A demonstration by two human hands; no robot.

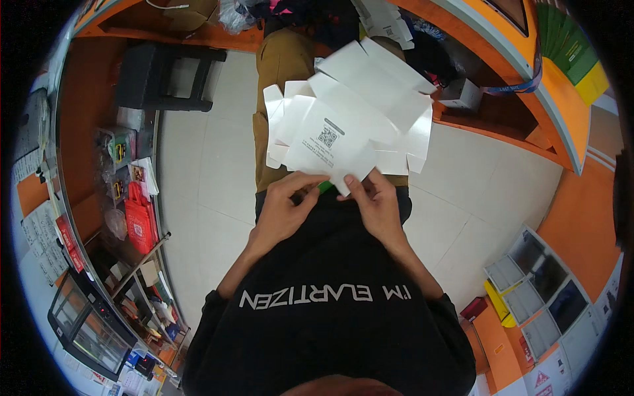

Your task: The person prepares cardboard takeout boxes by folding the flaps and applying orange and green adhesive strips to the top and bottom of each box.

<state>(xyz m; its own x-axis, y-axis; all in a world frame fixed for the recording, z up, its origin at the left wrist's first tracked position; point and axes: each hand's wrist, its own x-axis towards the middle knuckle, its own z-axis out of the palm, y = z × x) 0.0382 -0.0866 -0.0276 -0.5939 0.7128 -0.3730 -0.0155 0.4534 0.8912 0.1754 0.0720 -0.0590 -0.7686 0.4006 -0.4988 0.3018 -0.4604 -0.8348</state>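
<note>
A flattened white cardboard carton lies tilted over my lap, with a printed code and small writing on its near panel. My right hand pinches its narrow near corner between thumb and fingers. At the carton's near edge, my left hand has thumb and index finger closed around a small green piece; whether that belongs to the carton is hidden. Under the upper carton, another flattened white carton rests across my thighs, its flaps showing on both sides.
A black stool stands at far left on the tiled floor. Shelves on the left hold a red bag and packets. An orange counter curves along the right, with a small white box on its lower shelf. More white cartons lie ahead.
</note>
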